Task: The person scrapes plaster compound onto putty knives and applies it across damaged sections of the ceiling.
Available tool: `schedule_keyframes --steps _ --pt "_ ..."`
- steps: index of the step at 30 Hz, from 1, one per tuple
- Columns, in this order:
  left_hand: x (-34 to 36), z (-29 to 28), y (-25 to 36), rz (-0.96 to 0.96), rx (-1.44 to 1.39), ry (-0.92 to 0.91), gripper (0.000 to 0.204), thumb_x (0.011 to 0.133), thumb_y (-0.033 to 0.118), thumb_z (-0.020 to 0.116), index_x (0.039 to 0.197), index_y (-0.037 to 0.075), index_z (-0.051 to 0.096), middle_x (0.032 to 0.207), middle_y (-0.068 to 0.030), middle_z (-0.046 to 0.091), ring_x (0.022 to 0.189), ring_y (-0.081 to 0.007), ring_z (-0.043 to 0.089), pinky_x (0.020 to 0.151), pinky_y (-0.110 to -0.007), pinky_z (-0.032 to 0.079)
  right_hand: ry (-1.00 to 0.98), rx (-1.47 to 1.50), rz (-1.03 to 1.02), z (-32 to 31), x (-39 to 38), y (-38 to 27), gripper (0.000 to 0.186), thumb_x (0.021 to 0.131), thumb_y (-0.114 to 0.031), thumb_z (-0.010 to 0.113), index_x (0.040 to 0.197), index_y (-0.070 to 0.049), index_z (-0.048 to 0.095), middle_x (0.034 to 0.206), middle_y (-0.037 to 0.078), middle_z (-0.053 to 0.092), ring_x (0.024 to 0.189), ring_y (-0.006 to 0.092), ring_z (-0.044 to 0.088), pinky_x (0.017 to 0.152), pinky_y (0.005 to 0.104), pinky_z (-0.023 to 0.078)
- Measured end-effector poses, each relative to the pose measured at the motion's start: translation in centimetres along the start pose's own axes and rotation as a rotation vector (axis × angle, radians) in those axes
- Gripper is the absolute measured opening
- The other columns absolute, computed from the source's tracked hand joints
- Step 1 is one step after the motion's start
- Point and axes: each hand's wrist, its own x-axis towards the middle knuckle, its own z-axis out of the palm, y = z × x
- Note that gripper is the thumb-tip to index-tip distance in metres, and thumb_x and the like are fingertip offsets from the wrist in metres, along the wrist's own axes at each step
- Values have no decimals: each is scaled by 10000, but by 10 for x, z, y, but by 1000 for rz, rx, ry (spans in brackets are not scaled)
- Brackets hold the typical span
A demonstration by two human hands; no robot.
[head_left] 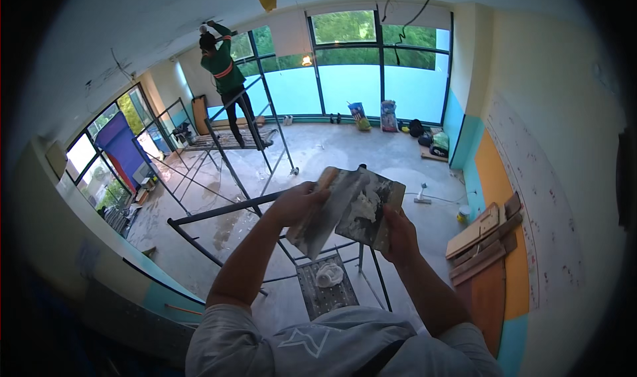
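In front of my chest I hold two wide putty knives close together. My left hand (pixel 298 204) is closed round the edge of one putty knife (pixel 326 212), whose broad grey blade tilts downward. My right hand (pixel 402 234) grips the other putty knife (pixel 371 192), dark and smeared with white putty (pixel 365 206). The two blades overlap or nearly touch; I cannot tell which. Below them, on a perforated metal platform (pixel 308 296), sits a rounded white lump or container (pixel 329 275), its kind unclear.
Scaffold rails (pixel 222 209) surround me. Another person (pixel 224 68) stands on a second scaffold at the far left, arms raised to the ceiling. Wooden boards (pixel 481 241) lean on the right wall. Bags (pixel 389 116) stand by the windows, and wires (pixel 415 15) hang from the ceiling.
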Motion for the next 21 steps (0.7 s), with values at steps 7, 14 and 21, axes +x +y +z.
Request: schedule_keyframes --steps 7,14,21 --pt "-34 -7 1 158 -235 400 453 762 212 752 1118 -8 578 985 -167 670 901 -282 664 770 -365 522 155 -316 -556 14 8 -25 424 994 -163 481 1374 -42 335 1241 109 515 1108 196 541 959 358 455" --pt "-49 7 36 1017 166 632 311 733 46 755 1002 55 599 917 -116 666 862 -275 657 750 -360 529 315 -1038 -1195 22 40 -25 379 973 -168 489 1292 12 392 1205 141 511 1099 217 512 964 363 419" --pt "-42 -40 44 1244 215 782 405 684 156 824 988 62 573 909 -113 653 860 -284 636 772 -401 518 -276 -799 -1463 85 61 -22 307 954 -231 519 1163 -39 402 1123 212 593 938 212 564 815 352 428"
